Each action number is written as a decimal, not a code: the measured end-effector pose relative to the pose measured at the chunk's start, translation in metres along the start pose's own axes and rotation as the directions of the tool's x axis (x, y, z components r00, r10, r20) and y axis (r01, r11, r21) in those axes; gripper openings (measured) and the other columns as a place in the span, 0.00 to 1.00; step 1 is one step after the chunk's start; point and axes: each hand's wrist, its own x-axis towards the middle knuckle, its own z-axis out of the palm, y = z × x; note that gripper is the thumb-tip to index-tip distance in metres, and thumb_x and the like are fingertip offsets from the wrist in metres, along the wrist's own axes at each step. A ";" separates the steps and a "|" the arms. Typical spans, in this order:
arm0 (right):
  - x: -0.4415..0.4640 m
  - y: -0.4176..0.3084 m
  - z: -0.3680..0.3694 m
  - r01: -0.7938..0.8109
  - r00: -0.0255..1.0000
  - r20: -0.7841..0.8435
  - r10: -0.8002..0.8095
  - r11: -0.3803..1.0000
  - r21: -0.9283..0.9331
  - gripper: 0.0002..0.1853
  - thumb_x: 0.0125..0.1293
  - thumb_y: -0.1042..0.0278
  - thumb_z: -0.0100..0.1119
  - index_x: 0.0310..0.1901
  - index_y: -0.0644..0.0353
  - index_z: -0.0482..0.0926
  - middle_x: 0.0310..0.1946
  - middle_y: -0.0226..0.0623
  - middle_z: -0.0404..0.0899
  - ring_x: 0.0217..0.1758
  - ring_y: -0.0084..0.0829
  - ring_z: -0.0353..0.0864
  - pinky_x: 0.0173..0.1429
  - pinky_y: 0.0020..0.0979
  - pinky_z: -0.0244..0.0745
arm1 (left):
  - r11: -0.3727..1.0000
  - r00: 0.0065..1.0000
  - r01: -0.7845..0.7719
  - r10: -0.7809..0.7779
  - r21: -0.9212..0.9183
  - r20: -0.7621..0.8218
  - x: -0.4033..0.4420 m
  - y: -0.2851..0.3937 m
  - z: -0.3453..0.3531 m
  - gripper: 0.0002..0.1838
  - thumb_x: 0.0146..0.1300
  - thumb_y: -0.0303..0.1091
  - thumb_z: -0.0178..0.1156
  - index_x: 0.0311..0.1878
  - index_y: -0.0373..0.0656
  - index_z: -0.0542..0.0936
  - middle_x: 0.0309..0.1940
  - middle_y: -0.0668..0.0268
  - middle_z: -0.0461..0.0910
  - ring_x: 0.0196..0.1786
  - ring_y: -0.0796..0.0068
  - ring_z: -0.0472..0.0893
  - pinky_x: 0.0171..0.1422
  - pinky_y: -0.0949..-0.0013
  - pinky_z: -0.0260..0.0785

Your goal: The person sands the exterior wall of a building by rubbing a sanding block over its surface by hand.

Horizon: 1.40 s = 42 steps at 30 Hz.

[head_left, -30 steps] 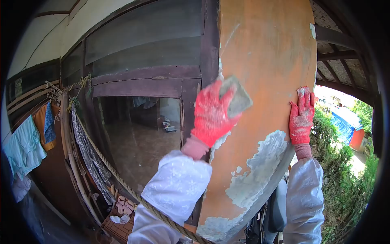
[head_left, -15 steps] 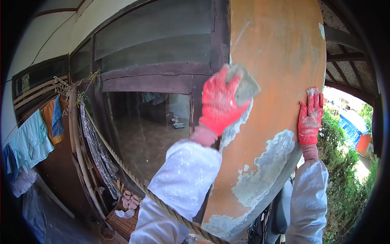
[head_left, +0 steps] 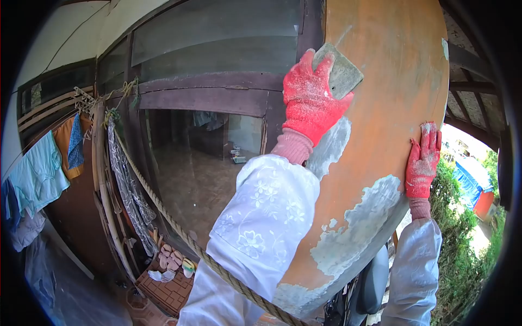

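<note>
My left hand [head_left: 315,100], in a red work glove dusted with white, grips a flat, squarish grey block [head_left: 343,71] with a small dark hole near its lower edge. It is against the upper left part of an orange painted wall [head_left: 380,125]. Below that hand, grey patches of bare plaster [head_left: 356,228] show where the paint is gone. At the wall's right edge, my right hand [head_left: 423,163] lies flat with its fingers stretched upward, gloved in red too and holding nothing.
A rope [head_left: 217,266] runs slantwise in front of my left arm. Left of the wall is a dark wooden window frame [head_left: 206,100] with glass. Clothes [head_left: 41,171] hang beside wooden poles [head_left: 103,190] at the left. Part of a motorcycle [head_left: 375,280] shows below the wall.
My left hand has moved up and slightly right along the wall with the grey block. My right hand stays flat on the wall's edge. The view has shifted a little.
</note>
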 end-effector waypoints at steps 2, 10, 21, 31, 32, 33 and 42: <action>-0.003 0.000 0.000 0.005 1.000 0.017 -0.006 1.000 0.007 0.28 0.73 0.70 0.56 0.73 0.57 0.69 0.76 0.43 0.65 0.81 0.51 0.58 0.82 0.45 0.56 | 1.000 0.998 -0.020 0.019 0.006 0.053 -0.046 0.002 -0.007 0.44 0.47 0.51 0.76 0.70 0.52 0.73 0.71 0.53 0.66 0.70 0.48 0.69 0.72 0.45 0.63; -0.003 0.003 0.000 0.042 0.999 -0.024 -0.042 0.999 -0.010 0.26 0.73 0.70 0.55 0.73 0.58 0.69 0.75 0.44 0.67 0.80 0.51 0.58 0.81 0.45 0.57 | 0.921 0.867 -0.361 0.389 -0.143 0.312 -0.172 -0.021 -0.044 0.44 0.44 0.49 0.79 0.68 0.58 0.74 0.70 0.54 0.66 0.69 0.50 0.70 0.70 0.47 0.65; -0.005 0.003 0.005 0.021 1.000 -0.018 -0.021 1.000 -0.001 0.27 0.71 0.71 0.58 0.72 0.57 0.71 0.75 0.43 0.67 0.81 0.50 0.58 0.81 0.45 0.56 | 0.986 0.987 0.072 -0.048 -0.153 0.153 -0.266 -0.002 -0.059 0.50 0.43 0.47 0.83 0.69 0.48 0.67 0.69 0.48 0.66 0.68 0.41 0.71 0.68 0.43 0.65; -0.005 0.001 0.002 0.017 0.999 -0.030 -0.017 1.000 -0.011 0.27 0.70 0.74 0.58 0.70 0.59 0.72 0.74 0.43 0.68 0.80 0.49 0.59 0.80 0.44 0.59 | 0.847 0.913 0.409 -0.382 -0.339 0.146 -0.163 -0.002 -0.037 0.47 0.51 0.38 0.80 0.72 0.41 0.65 0.68 0.50 0.66 0.70 0.52 0.69 0.74 0.52 0.64; -0.004 0.000 0.002 0.004 1.000 -0.028 -0.004 1.000 -0.004 0.26 0.70 0.73 0.58 0.70 0.59 0.73 0.74 0.42 0.68 0.80 0.49 0.59 0.80 0.44 0.59 | 0.842 0.924 0.381 -0.359 -0.383 0.130 -0.199 -0.005 -0.041 0.47 0.51 0.38 0.80 0.72 0.42 0.65 0.68 0.51 0.66 0.70 0.52 0.69 0.74 0.52 0.64; -0.004 0.001 0.003 0.002 0.999 -0.034 -0.002 1.000 -0.005 0.26 0.70 0.73 0.58 0.70 0.59 0.73 0.74 0.42 0.68 0.80 0.49 0.59 0.80 0.44 0.59 | 0.835 0.935 0.352 -0.336 -0.423 0.115 -0.228 -0.007 -0.047 0.47 0.51 0.37 0.80 0.72 0.42 0.65 0.67 0.51 0.66 0.70 0.52 0.69 0.74 0.52 0.64; -0.004 0.006 0.007 0.046 0.999 -0.028 -0.047 0.998 -0.038 0.27 0.73 0.71 0.55 0.73 0.57 0.70 0.76 0.41 0.66 0.81 0.49 0.58 0.82 0.44 0.56 | 0.817 0.890 0.443 -0.349 -0.370 0.295 -0.191 -0.016 -0.067 0.47 0.52 0.38 0.80 0.73 0.40 0.65 0.67 0.53 0.68 0.70 0.56 0.70 0.74 0.56 0.64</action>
